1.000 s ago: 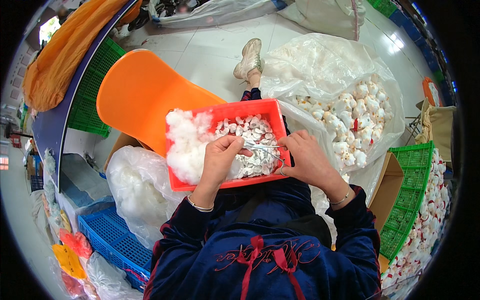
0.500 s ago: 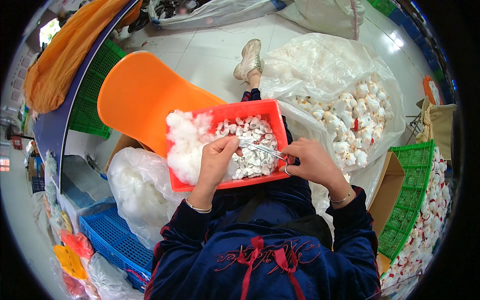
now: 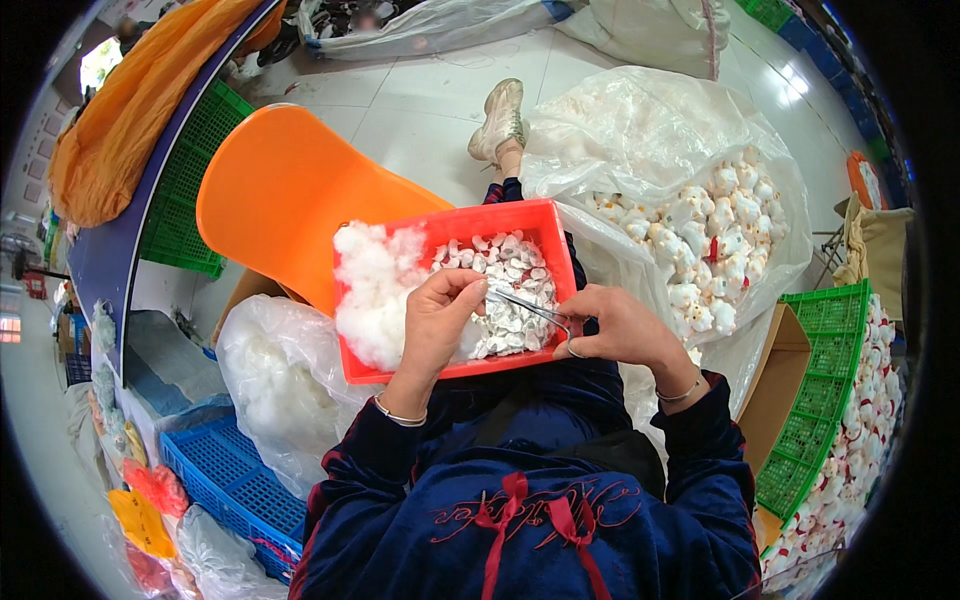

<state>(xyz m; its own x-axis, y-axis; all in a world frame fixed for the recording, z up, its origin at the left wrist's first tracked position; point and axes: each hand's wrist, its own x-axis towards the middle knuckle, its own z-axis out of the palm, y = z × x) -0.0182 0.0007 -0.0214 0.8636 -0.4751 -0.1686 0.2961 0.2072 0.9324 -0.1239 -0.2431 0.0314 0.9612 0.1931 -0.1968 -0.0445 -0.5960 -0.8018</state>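
Observation:
My left hand (image 3: 437,318) is closed in a pinch over the red tray, holding a small white fabric piece (image 3: 488,295) largely hidden by the fingers. My right hand (image 3: 628,326) grips silver forceps (image 3: 527,303) by the ring handles, their tips pointing left to the white piece. The red tray (image 3: 455,372) rests on my lap. Fluffy white stuffing (image 3: 370,290) fills its left side, and many small white fabric pieces (image 3: 510,262) lie on its right.
An orange chair (image 3: 290,190) stands beyond the tray to the left. At right, a clear plastic bag (image 3: 640,120) holds small white plush toys (image 3: 700,240). A bag of stuffing (image 3: 280,370) and a blue crate (image 3: 230,470) are at left; a green crate (image 3: 825,370) is at right.
My right hand has turned slightly and the forceps' handles sit a little lower. The forceps' tips remain beside my left fingers, which have shifted slightly right.

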